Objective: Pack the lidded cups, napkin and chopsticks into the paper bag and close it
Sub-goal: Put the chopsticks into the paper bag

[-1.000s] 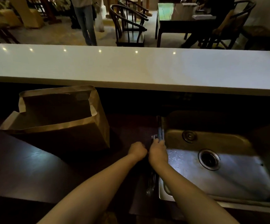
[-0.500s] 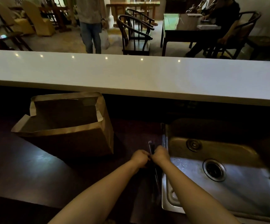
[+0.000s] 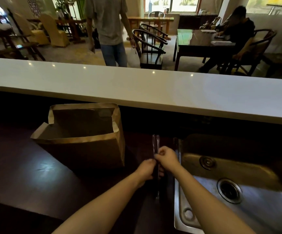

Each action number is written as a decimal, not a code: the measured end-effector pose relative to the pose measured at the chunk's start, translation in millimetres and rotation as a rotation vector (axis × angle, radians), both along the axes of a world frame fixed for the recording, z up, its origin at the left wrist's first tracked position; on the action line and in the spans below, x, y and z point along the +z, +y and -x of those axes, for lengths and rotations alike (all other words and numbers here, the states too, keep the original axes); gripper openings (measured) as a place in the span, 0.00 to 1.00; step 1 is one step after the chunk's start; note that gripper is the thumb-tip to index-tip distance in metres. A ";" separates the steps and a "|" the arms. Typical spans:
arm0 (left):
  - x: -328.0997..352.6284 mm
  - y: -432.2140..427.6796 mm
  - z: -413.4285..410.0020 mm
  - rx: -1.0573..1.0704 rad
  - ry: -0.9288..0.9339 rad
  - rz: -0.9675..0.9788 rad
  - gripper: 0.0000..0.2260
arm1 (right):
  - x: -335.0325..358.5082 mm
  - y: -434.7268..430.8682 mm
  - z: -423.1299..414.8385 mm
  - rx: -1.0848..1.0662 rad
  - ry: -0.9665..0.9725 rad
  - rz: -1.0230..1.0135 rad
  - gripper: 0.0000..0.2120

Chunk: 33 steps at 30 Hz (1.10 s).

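Observation:
An open brown paper bag (image 3: 86, 149) stands on the dark counter, its mouth wide and its inside in shadow. To the right of it, both hands hold a pair of dark chopsticks in a clear wrapper (image 3: 155, 144), which stands nearly upright. My left hand (image 3: 145, 171) grips the lower part and my right hand (image 3: 166, 159) pinches it a little higher. The wrapper's top sticks up above my fingers. No cups or napkin show outside the bag; what lies inside it is hidden.
A steel sink (image 3: 238, 191) lies just right of my hands. A long white bar top (image 3: 153, 88) runs across behind the dark counter (image 3: 27, 174). Beyond it a person walks among chairs and another sits at a table.
The chopsticks have risen from near the counter to upright in both hands. My hands have shifted slightly left, away from the sink edge. The view has tilted up.

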<state>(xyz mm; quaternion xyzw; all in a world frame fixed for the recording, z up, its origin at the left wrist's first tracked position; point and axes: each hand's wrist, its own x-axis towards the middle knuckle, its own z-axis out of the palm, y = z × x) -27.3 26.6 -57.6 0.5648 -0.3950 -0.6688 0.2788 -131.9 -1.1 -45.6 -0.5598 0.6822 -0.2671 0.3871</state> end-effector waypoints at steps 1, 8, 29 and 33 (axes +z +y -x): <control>6.8 -0.7 1.0 0.046 0.055 0.032 0.14 | 10.0 -3.9 -0.7 0.021 -0.011 0.049 0.13; 59.5 2.7 -19.7 0.047 0.112 0.361 0.12 | 98.6 -17.7 -5.9 0.218 -0.096 0.285 0.15; 256.2 -30.1 -148.7 0.237 0.113 0.889 0.12 | 371.0 -43.8 -123.6 0.689 0.104 0.722 0.08; 242.3 -39.3 -198.3 0.201 -0.243 0.882 0.09 | 351.3 -48.3 -156.3 0.712 0.146 0.706 0.07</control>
